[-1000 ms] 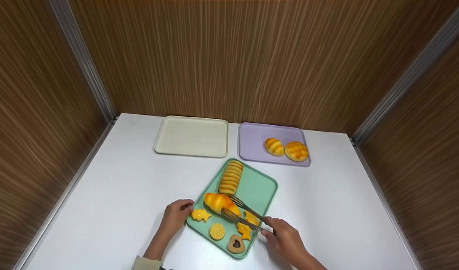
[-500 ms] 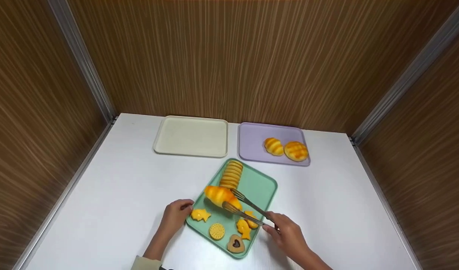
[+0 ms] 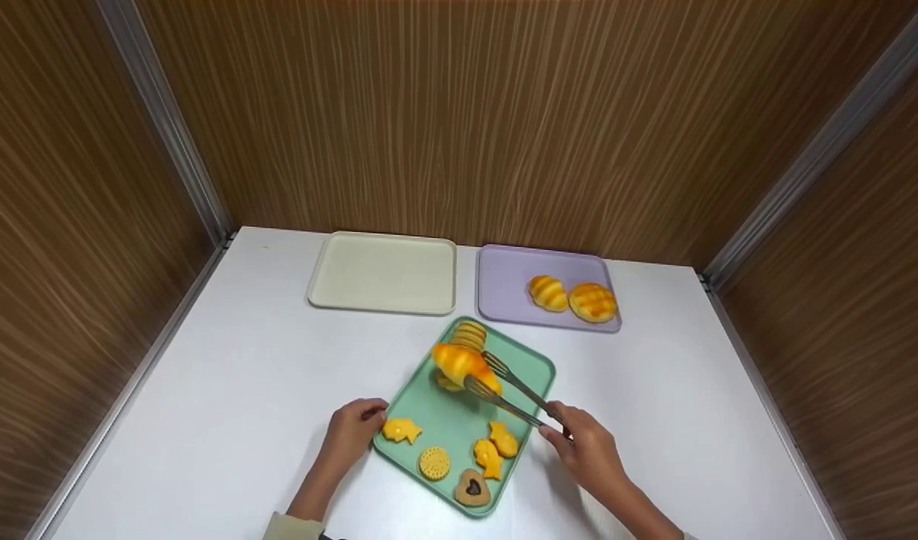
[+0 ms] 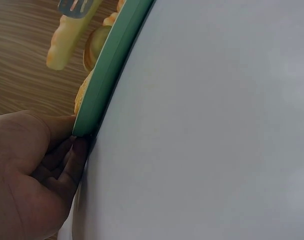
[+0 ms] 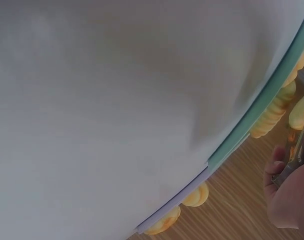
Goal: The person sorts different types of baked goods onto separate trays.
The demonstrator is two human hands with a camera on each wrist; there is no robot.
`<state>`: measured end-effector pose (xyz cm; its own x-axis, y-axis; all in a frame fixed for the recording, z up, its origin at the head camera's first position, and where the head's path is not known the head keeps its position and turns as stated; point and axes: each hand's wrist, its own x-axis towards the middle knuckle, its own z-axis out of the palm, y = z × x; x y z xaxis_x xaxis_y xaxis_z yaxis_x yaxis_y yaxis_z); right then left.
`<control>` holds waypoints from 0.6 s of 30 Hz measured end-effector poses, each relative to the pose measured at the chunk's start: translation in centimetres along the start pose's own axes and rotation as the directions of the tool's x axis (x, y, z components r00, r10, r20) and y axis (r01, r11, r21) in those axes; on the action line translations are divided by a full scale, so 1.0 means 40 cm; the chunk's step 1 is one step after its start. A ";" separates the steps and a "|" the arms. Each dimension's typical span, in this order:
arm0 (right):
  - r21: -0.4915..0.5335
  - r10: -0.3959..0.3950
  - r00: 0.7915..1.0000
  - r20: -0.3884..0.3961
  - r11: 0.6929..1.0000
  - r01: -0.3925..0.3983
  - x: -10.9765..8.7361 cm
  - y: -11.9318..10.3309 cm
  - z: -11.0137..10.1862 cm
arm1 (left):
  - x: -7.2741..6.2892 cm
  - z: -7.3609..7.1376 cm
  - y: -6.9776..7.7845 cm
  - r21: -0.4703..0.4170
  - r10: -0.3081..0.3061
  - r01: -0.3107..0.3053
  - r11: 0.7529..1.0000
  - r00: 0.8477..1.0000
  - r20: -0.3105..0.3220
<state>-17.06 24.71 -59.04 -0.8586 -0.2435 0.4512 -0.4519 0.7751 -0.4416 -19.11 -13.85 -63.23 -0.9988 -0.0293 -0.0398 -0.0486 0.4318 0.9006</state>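
My left hand (image 3: 352, 429) pinches the left corner of the green tray (image 3: 451, 431), with the rim between thumb and fingers in the left wrist view. Metal tongs (image 3: 530, 394) are gripped by my right hand (image 3: 590, 451). Their slotted ends clasp a croissant-like bread (image 3: 459, 362), raised over the tray with a shadow beneath it. Behind it a ridged long bread roll (image 3: 469, 335) is partly hidden. Fish-shaped biscuits (image 3: 401, 430), a round dotted biscuit (image 3: 434, 463) and a heart biscuit with a dark centre (image 3: 472, 488) lie on the tray's near part.
A bare cream tray (image 3: 384, 274) stands at the back left of the white table (image 3: 226, 390). To its right, a purple tray (image 3: 504, 281) bears a striped bun (image 3: 548, 293) and a round bun (image 3: 593, 302). Wood-patterned panels (image 3: 459, 120) close off the back and sides.
The tongs and croissant-like bread have risen and moved away from me and slightly right, now covering much of the ridged roll. My left hand and the trays stay in place.
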 end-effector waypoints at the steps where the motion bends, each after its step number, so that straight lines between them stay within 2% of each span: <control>1: -0.005 0.002 1.000 -0.002 1.000 -0.002 0.002 0.005 0.000 | -0.001 0.000 0.001 0.006 0.004 -0.004 1.000 1.000 0.000; 12: -0.015 0.041 0.996 -0.077 0.999 -0.043 0.031 0.067 0.003 | -0.001 0.000 0.004 0.001 -0.027 0.027 1.000 1.000 0.008; 18: -0.026 0.093 0.993 -0.071 0.995 -0.095 0.054 0.094 -0.001 | -0.001 0.000 0.003 -0.003 -0.028 0.028 1.000 1.000 0.009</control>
<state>-20.60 27.13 -59.70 -0.8773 -0.1286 0.4623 -0.3620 0.8098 -0.4616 -19.09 -13.80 -63.11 -0.9971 -0.0334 -0.0689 -0.0766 0.4280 0.9006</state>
